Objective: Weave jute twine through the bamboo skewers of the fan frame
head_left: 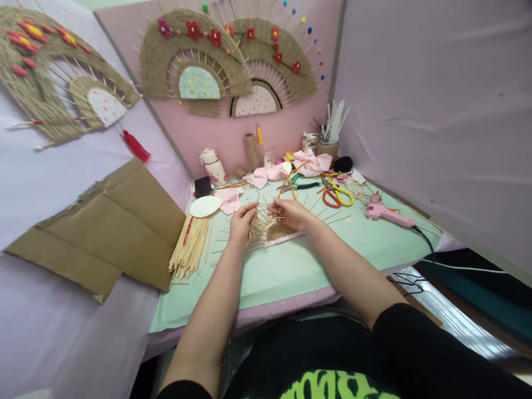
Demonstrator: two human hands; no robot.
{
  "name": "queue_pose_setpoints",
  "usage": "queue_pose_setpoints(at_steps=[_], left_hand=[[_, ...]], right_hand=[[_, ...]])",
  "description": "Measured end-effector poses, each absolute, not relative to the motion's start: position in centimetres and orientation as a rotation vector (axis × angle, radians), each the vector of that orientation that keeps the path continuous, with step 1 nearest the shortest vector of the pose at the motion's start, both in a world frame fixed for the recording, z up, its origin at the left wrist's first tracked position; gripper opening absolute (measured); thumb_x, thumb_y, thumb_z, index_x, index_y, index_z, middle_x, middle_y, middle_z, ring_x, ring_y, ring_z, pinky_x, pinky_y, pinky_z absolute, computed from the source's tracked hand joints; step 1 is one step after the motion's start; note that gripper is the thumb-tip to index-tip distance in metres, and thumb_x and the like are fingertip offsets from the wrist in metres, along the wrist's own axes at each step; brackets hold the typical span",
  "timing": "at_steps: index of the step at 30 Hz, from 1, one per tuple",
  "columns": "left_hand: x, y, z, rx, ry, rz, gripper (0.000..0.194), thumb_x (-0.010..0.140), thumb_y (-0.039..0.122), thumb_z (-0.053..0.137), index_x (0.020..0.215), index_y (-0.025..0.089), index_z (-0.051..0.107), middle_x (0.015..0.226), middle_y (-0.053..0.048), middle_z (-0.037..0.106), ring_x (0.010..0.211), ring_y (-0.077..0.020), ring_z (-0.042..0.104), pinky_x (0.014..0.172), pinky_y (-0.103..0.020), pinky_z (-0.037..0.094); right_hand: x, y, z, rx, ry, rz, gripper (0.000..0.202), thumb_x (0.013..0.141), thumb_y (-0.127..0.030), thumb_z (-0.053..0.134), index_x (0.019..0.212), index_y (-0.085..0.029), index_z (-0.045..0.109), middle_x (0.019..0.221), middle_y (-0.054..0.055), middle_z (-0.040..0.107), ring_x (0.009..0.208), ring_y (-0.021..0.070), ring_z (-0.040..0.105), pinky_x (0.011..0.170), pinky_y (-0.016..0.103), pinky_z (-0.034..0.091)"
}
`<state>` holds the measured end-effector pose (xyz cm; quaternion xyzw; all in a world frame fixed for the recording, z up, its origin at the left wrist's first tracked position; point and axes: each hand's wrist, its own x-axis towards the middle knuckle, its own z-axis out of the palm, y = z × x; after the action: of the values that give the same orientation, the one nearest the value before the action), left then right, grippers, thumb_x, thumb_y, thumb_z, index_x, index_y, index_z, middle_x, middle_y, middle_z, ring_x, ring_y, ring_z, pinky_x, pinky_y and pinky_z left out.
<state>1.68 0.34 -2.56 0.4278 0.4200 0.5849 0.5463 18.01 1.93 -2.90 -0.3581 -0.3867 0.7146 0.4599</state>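
Observation:
A half-round fan frame of brown card with a pink-white edge lies on the green table, thin sticks spreading out from it. My left hand is closed round a bundle of twine at the frame's left side. Just above the card, my right hand is closed, thumb and fingertips pinching a strand of the twine. Loops of twine run between the two hands.
Wooden sticks and a white oval disc lie left. Behind are pliers, scissors, pink cloth and a bottle. A pink glue gun with a cord lies right. Cardboard stands left.

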Motion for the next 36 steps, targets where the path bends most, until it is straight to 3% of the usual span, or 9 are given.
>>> queue_pose_setpoints(at_steps=[3, 7, 14, 19, 22, 28, 32, 36], left_hand=[[1.5, 0.6, -2.6, 0.932, 0.98, 1.442, 0.026, 0.061, 0.02, 0.068, 0.087, 0.016, 0.066, 0.057, 0.003, 0.056, 0.051, -0.0069, 0.049, 0.052, -0.019, 0.038], [1.5, 0.7, -2.7, 0.916, 0.984, 1.47, 0.024, 0.061, 0.019, 0.067, 0.084, 0.016, 0.064, 0.058, 0.003, 0.056, 0.051, -0.0064, 0.049, 0.051, -0.018, 0.038], [1.9, 0.2, -2.6, 1.029, 1.006, 1.386, 0.025, 0.06, 0.02, 0.067, 0.084, 0.015, 0.063, 0.059, 0.002, 0.057, 0.05, -0.0072, 0.049, 0.049, -0.019, 0.037], [1.9, 0.2, -2.9, 1.117, 1.027, 1.356, 0.026, 0.061, 0.023, 0.067, 0.085, 0.016, 0.063, 0.063, 0.002, 0.058, 0.054, -0.0079, 0.05, 0.053, -0.021, 0.039], [2.0, 0.2, -3.0, 1.179, 1.041, 1.33, 0.026, 0.063, 0.026, 0.067, 0.086, 0.015, 0.062, 0.069, 0.0, 0.061, 0.058, -0.0086, 0.051, 0.056, -0.022, 0.041], [2.2, -0.1, -2.9, 1.323, 0.97, 1.312, 0.024, 0.067, 0.025, 0.065, 0.089, 0.018, 0.059, 0.073, 0.002, 0.057, 0.062, -0.008, 0.051, 0.059, -0.02, 0.041], [2.2, -0.3, -2.9, 1.495, 0.971, 1.248, 0.008, 0.07, 0.021, 0.057, 0.077, 0.017, 0.059, 0.067, 0.002, 0.055, 0.064, -0.0093, 0.05, 0.062, -0.021, 0.039], [2.2, -0.2, -3.2, 1.587, 1.116, 1.195, 0.015, 0.073, 0.023, 0.054, 0.082, 0.015, 0.065, 0.068, 0.0, 0.058, 0.062, -0.0104, 0.049, 0.061, -0.023, 0.038]], right_hand=[[18.0, 1.5, -2.6, -0.854, -1.026, 1.768, 0.009, 0.072, -0.021, 0.066, 0.076, -0.014, 0.064, 0.068, 0.003, 0.066, 0.059, 0.0075, 0.055, 0.051, 0.017, 0.038], [17.9, 1.1, -2.5, -0.844, -1.138, 1.801, 0.013, 0.065, -0.015, 0.068, 0.077, -0.013, 0.065, 0.068, 0.003, 0.066, 0.06, 0.0075, 0.055, 0.052, 0.017, 0.039], [17.6, 1.3, -2.6, -0.872, -1.168, 1.687, 0.014, 0.067, -0.017, 0.063, 0.081, -0.016, 0.066, 0.068, -0.001, 0.063, 0.06, 0.0066, 0.052, 0.05, 0.016, 0.038], [17.4, 0.8, -2.6, -0.824, -1.271, 1.676, 0.022, 0.067, -0.029, 0.069, 0.084, -0.017, 0.065, 0.071, -0.001, 0.062, 0.058, 0.0067, 0.051, 0.049, 0.018, 0.038], [17.4, 0.8, -2.7, -0.862, -1.323, 1.632, 0.025, 0.062, -0.03, 0.074, 0.08, -0.015, 0.064, 0.063, -0.003, 0.058, 0.051, 0.0048, 0.046, 0.045, 0.017, 0.033], [17.9, 1.5, -2.8, -0.835, -1.112, 1.823, 0.022, 0.07, -0.032, 0.068, 0.068, -0.013, 0.058, 0.052, -0.004, 0.05, 0.043, 0.003, 0.038, 0.04, 0.015, 0.025], [18.3, 1.6, -2.4, -0.766, -0.974, 1.968, 0.022, 0.075, -0.031, 0.063, 0.068, -0.013, 0.054, 0.048, -0.005, 0.045, 0.04, 0.0026, 0.031, 0.037, 0.014, 0.019], [18.5, 1.6, -2.3, -0.724, -0.938, 2.001, 0.019, 0.077, -0.031, 0.062, 0.073, -0.013, 0.055, 0.049, -0.006, 0.045, 0.041, 0.0029, 0.031, 0.038, 0.014, 0.021]])
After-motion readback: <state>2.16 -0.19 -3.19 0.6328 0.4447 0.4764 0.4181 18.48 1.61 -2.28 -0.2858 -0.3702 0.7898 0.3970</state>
